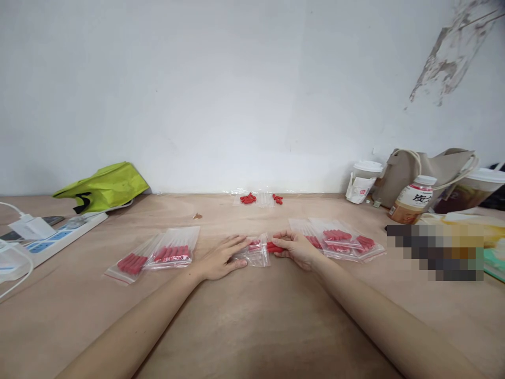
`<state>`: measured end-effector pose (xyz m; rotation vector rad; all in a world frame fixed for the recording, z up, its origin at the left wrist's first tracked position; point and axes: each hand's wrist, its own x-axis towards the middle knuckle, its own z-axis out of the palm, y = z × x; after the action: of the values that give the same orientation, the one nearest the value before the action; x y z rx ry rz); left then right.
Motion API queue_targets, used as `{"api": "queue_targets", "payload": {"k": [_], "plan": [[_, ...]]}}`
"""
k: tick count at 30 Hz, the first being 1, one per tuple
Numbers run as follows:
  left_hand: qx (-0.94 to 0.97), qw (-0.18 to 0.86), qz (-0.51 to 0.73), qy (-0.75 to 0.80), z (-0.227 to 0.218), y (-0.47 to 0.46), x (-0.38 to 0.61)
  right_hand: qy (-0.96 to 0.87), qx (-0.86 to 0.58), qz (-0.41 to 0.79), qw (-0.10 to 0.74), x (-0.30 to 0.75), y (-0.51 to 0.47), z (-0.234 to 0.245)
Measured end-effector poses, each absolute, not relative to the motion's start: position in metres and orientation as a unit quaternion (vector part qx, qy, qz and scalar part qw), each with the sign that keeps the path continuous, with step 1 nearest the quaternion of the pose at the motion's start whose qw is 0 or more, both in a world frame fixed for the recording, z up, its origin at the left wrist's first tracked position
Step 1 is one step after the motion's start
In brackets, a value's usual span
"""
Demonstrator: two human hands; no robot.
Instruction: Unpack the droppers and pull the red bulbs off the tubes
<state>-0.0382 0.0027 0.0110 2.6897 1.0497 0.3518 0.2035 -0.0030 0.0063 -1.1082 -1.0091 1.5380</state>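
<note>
In front of me a small clear zip bag (258, 259) lies on the table. My left hand (221, 259) rests flat at its left side, fingers stretched out and touching the plastic. At the bag's right end, my right hand (296, 249) pinches some short red sticks (272, 247), partly hidden by my fingers. More red pieces show inside the bag. To the left lie two bags of red sticks, a nearer one (132, 263) and a farther one (172, 252). Several overlapping bags with red sticks (337, 238) lie just right of my right hand.
Loose red pieces (248, 198) lie on plastic by the wall, with a few more (278, 199) beside them. A power strip (67, 237) and a lime-green bag (106, 187) are at left. A paper cup (362, 181), a bottle (413, 200) and a grey bag (398, 171) stand at right.
</note>
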Motion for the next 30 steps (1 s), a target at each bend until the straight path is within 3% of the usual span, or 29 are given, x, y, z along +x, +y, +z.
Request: {"api": "queue_targets", "payload": {"k": [7, 14, 17, 21, 25, 30], "plan": [[0.923, 0.072, 0.045, 0.375, 0.009, 0.004, -0.038, -0.447, -0.518, 0.571, 0.454, 0.257, 0.006, 0.037], [0.918, 0.067, 0.022, 0.39, 0.012, 0.001, -0.034, -0.654, -0.522, 0.124, 0.533, 0.294, 0.005, 0.054], [0.91, 0.066, 0.03, 0.408, 0.012, -0.001, -0.032, -0.745, -0.442, -0.076, 0.494, 0.281, 0.008, 0.032], [0.907, 0.059, 0.044, 0.415, 0.009, 0.0, -0.032, -0.838, -0.367, -0.192, 0.354, 0.261, 0.008, 0.0], [0.907, 0.056, 0.051, 0.413, 0.006, 0.003, -0.033, -0.878, -0.348, -0.223, 0.243, 0.25, 0.002, -0.009], [0.907, 0.057, 0.059, 0.414, 0.006, 0.003, -0.032, -0.892, -0.345, -0.205, 0.209, 0.246, -0.001, -0.012]]}}
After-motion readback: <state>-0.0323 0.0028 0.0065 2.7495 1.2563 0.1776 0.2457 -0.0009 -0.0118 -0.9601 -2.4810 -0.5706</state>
